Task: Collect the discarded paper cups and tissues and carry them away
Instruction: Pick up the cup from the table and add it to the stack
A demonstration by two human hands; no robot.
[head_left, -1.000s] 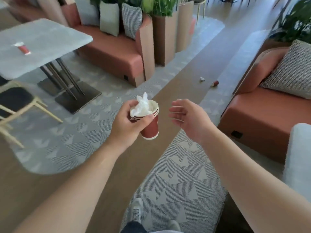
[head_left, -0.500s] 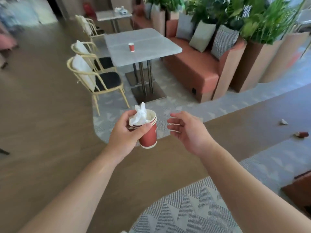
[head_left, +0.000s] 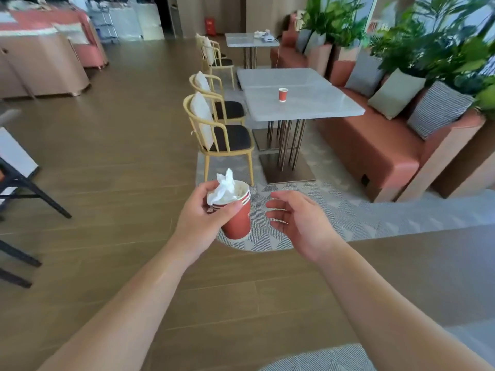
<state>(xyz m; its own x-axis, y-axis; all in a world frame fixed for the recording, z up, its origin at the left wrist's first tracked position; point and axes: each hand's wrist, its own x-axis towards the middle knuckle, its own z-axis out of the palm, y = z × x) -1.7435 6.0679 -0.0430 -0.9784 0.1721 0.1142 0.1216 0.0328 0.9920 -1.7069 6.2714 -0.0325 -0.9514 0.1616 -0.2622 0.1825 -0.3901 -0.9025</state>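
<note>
**View swung onto the table cup**

Since a moment ago my view has turned so the marble surface (head_left: 302, 103) sits straight ahead rather than off to the upper left; the litter on the floor has left the frame. My left hand (head_left: 203, 218) has its grip wrapped around the stack of red cups (head_left: 237, 218), thumb across the front just under the rims, with a crumpled tissue (head_left: 223, 188) standing out of the top. My right hand (head_left: 297, 220) is just beside the stack, fingers spread and loose, holding nothing. The lone cup (head_left: 283, 94) stands upright on the surface, ahead and slightly right, well apart from both hands; I judge the free right hand the nearer. Whether it holds anything I cannot make out. The small objects on the far table (head_left: 250, 40) are too blurred to name.
</note>
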